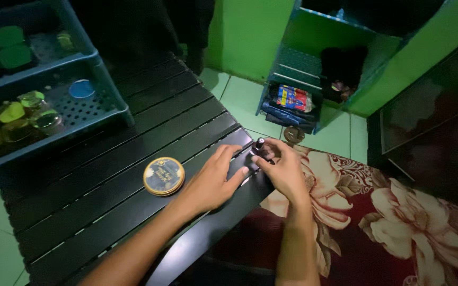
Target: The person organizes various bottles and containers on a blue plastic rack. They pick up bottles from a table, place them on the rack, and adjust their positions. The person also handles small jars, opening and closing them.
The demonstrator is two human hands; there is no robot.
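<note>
A black slatted table (107, 175) fills the left and centre of the frame; a red floral rug (388, 222) covers the lower right; a blue plastic rack (96, 69) of jars stands at the upper left, and a blue shelf unit (292, 69) at the upper middle. The left hand (213, 180) lies flat near the centre, fingers spread on the table's edge; the right hand (284, 169), just beside it, pinches a small dark bottle (259, 145) upright at the table's corner. A round gold-lidded tin (164, 176) rests left of the hands.
</note>
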